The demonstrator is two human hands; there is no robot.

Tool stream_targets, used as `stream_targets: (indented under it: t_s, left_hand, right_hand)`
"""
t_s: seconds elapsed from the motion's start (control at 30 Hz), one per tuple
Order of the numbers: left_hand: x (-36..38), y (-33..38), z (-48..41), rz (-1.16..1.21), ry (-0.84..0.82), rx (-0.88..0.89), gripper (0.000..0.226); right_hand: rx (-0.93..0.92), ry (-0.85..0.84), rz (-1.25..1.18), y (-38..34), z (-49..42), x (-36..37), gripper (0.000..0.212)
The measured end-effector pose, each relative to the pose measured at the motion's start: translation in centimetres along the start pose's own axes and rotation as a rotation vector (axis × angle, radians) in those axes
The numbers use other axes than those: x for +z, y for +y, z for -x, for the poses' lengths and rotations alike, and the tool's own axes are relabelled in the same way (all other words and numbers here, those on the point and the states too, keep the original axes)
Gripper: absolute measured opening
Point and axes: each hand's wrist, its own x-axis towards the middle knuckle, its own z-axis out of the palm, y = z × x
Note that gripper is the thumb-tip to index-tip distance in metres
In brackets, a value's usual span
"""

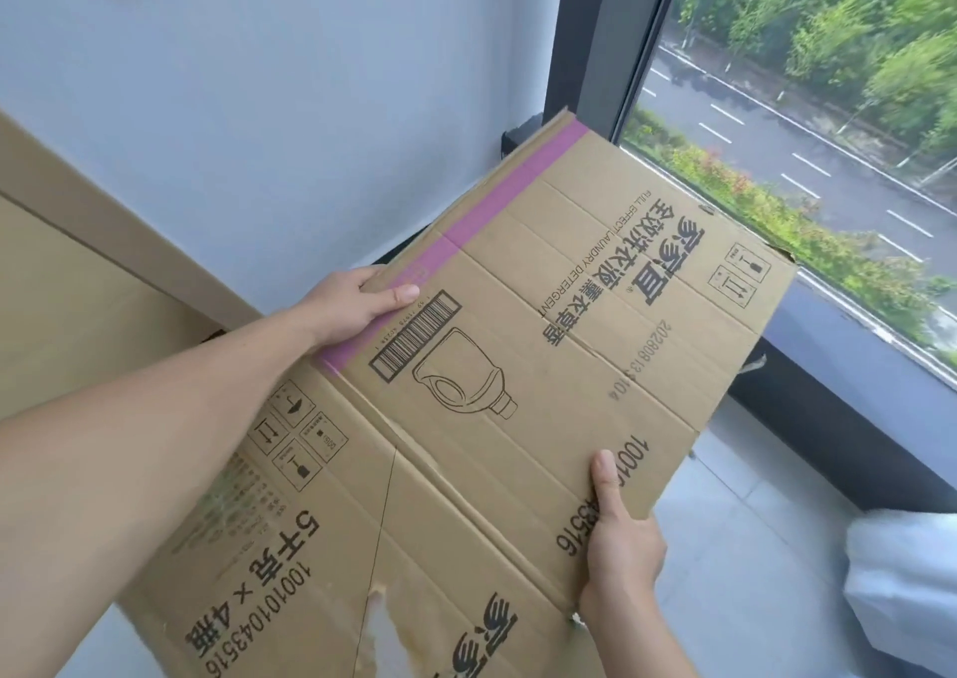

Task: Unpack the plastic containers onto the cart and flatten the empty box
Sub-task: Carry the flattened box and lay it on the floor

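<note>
1. Before a window, the flattened box (559, 325) is held in the air above the floor, printed face up.
2. Its long axis is laid from lower left to upper right, with the far corner pointed at the dark window frame (621, 30).
3. The purple-taped edge is gripped by the left hand (362, 304), and the near edge by the right hand (621, 537), each thumb on top.
4. Grey floor tiles (751, 548) are seen below, a pale wall (310, 81) behind, and a large cardboard sheet (77, 263) at the left.

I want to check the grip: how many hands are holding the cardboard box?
2. The left hand grips the box at its purple-taped edge; the right hand grips its near edge.
</note>
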Motion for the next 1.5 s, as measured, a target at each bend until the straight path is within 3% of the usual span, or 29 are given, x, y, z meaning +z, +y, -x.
stream_targets:
  t_s: [0.17,0.23,0.3,0.37,0.6,0.9,1.0,1.1,1.23,1.33,1.4,1.5]
  left_hand:
    - [3.6,-4.5,-6.4,-0.161,0.011,0.034,0.09]
    - [4.9,-5.1,-8.5,-0.217,0.011,0.06,0.082]
    - [6.1,-5.3,-10.0,-0.244,0.021,0.087,0.05]
    - [6.8,-5.8,-11.4,-0.25,0.02,0.106,0.033]
    - [9.5,-9.9,-14.0,-0.252,0.059,0.066,0.054]
    - [11.1,-13.3,-11.1,-0.189,-0.062,0.05,0.075]
    - [9.9,-17.3,-9.1,-0.141,0.04,-0.062,0.083]
    - [8.7,-22.4,-7.3,-0.197,0.142,-0.178,0.114]
    - [8.0,-26.3,-5.1,-0.327,0.292,-0.247,0.092]
    - [6.9,-28.8,-2.9,-0.366,0.492,-0.48,0.075]
    - [6.2,-31.0,-1.2,-0.24,0.558,-0.695,0.079]
    - [6.1,-32.4,0.6,0.232,0.618,-0.881,0.075]
  right_hand:
    - [0.008,0.054,-0.061,4.9,-4.5,2.7,0.072]
    - [0.0,0.068,-0.088,6.3,-6.3,3.5,0.077]
    - [-0.011,0.081,-0.115,7.4,-8.2,4.3,0.079]
    - [-0.032,0.077,-0.132,8.3,-9.6,5.1,0.08]
    - [-0.05,0.069,-0.106,11.9,-12.8,7.8,0.076]
    - [-0.02,0.102,-0.064,13.5,-14.7,6.8,0.074]
    - [-0.013,0.092,-0.043,13.5,-14.7,6.5,0.073]
    - [-0.02,0.071,-0.014,13.7,-14.9,6.5,0.072]
    - [-0.11,0.087,0.039,13.5,-15.4,5.9,0.067]
    - [-0.174,0.072,0.054,13.0,-15.5,5.9,0.077]
    - [-0.185,0.073,0.063,12.8,-15.2,6.2,0.081]
    - [-0.214,0.095,0.074,12.8,-15.0,6.7,0.085]
